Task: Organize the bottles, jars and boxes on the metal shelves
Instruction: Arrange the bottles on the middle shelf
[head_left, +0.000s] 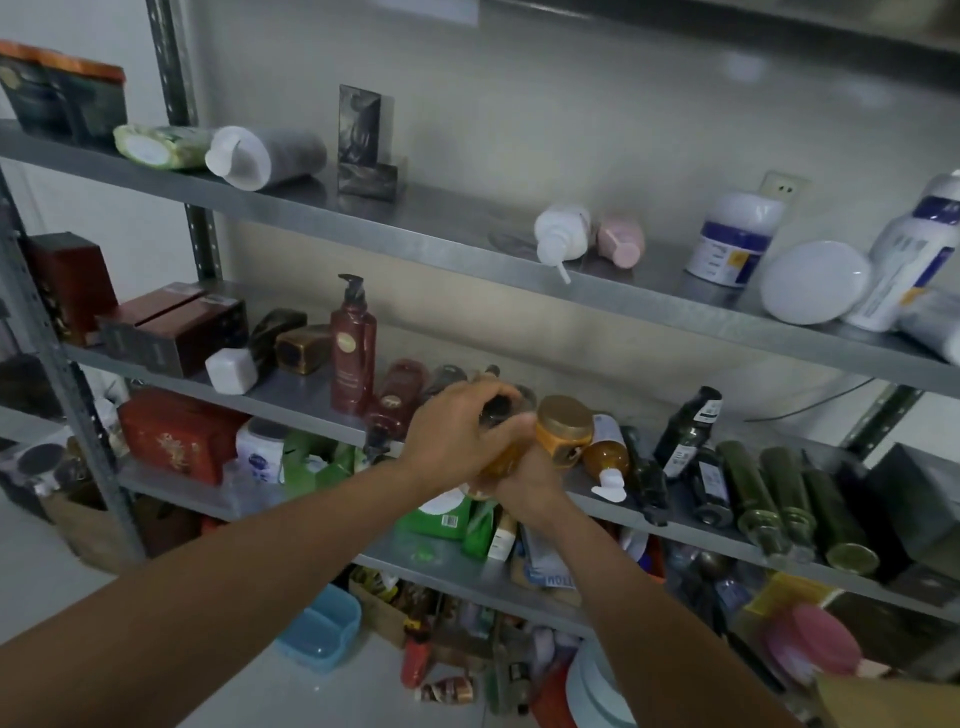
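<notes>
Both hands grip one amber bottle (496, 465) at the front edge of the middle shelf (296, 387). The left hand (462, 431) curls over its dark top, and the right hand (527, 480) wraps its body from below. A gold-lidded jar (563, 426) sits just beside the right hand, with a white-capped bottle (605, 454) lying at the edge. Setting the amber bottle down in this crowd could knock either one off the shelf.

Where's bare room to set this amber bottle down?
The upper shelf is bare between the dark upright box and the white pump bottle. The middle shelf has a small patch between the white cube and maroon pump bottle. Right of that, lying bottles crowd it.
</notes>
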